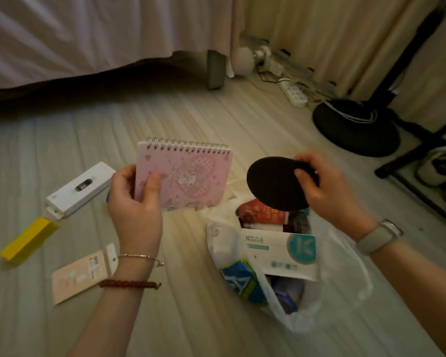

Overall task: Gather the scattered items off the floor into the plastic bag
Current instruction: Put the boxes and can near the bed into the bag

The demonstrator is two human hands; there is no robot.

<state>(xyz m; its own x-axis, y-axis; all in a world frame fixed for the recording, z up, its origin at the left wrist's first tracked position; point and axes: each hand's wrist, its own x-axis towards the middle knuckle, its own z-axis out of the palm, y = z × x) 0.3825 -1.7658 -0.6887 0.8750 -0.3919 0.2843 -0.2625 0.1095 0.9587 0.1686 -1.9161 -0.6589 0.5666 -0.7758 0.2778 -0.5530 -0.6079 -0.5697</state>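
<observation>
Left hand (135, 202) pinching pink spiral notebook (183, 175) up and left of the plastic bag (289, 274), coil edge away from it; right hand (325, 191) gripping black round pad (276, 184) directly over the bag's mouth, nearer, likely dropping first.

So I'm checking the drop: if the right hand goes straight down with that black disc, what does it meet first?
Probably the open plastic bag, landing on the red packet inside; depth is unclear.
</observation>
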